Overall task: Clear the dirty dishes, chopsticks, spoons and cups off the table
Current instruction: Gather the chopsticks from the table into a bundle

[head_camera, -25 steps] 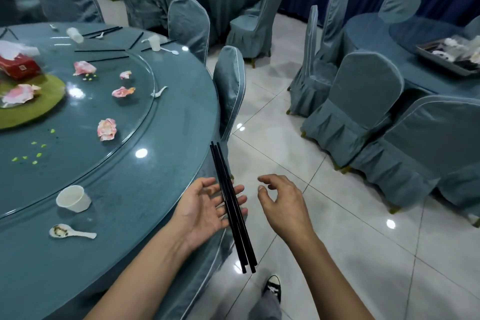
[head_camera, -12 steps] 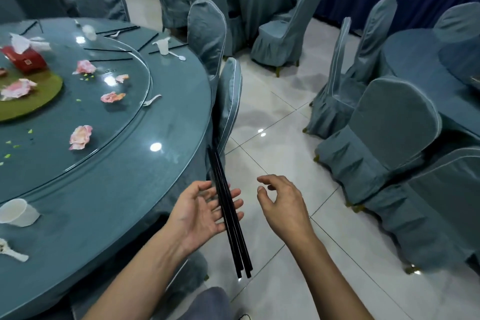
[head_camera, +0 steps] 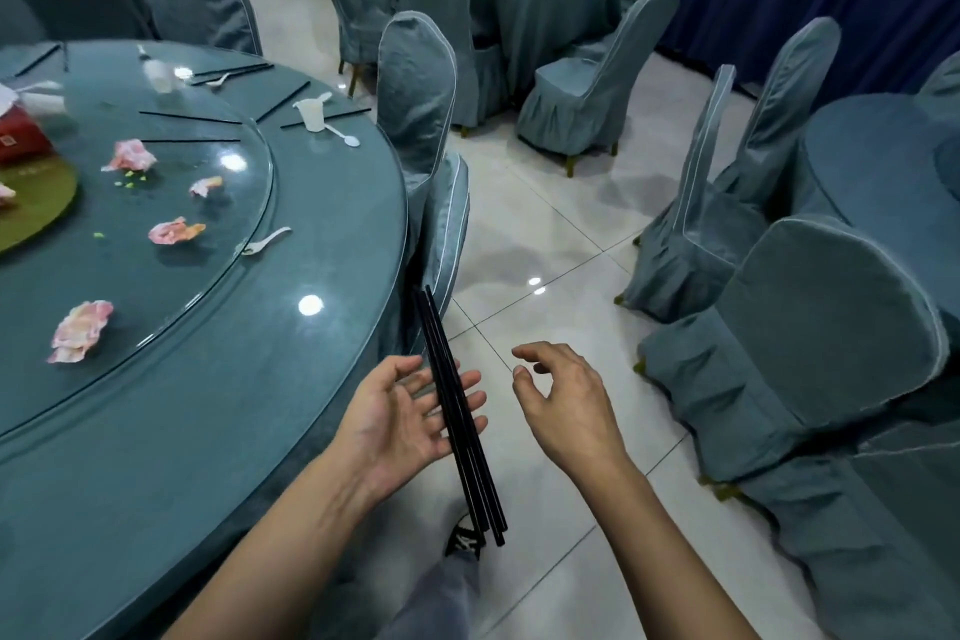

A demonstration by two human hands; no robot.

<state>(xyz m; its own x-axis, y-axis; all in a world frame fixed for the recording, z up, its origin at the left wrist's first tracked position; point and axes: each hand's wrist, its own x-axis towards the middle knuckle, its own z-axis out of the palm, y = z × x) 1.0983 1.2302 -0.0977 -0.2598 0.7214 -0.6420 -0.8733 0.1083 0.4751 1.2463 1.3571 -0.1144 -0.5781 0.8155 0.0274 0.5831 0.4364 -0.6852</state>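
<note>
A bundle of black chopsticks (head_camera: 480,483) lies across the straight fingers of my left hand (head_camera: 400,416), palm up, just off the edge of the round teal table (head_camera: 234,405). My right hand (head_camera: 566,411) hovers beside it over the floor, fingers loosely curled and holding nothing. On the table's far side stand a white cup (head_camera: 311,113) and a white spoon (head_camera: 343,135), with loose black chopsticks (head_camera: 189,117) around them. Another white spoon (head_camera: 265,240) lies on the rim of the glass turntable.
Crumpled pink napkins (head_camera: 80,330) and a red tissue box (head_camera: 21,135) lie on the turntable. Covered chairs (head_camera: 447,234) stand tucked against the table ahead. More chairs (head_camera: 810,353) and tables stand to the right, with a tiled aisle (head_camera: 545,234) between.
The view has moved along the table's edge, so the near cup and spoon at the left have dropped out of sight. Both hands and the chopsticks keep the same pose.
</note>
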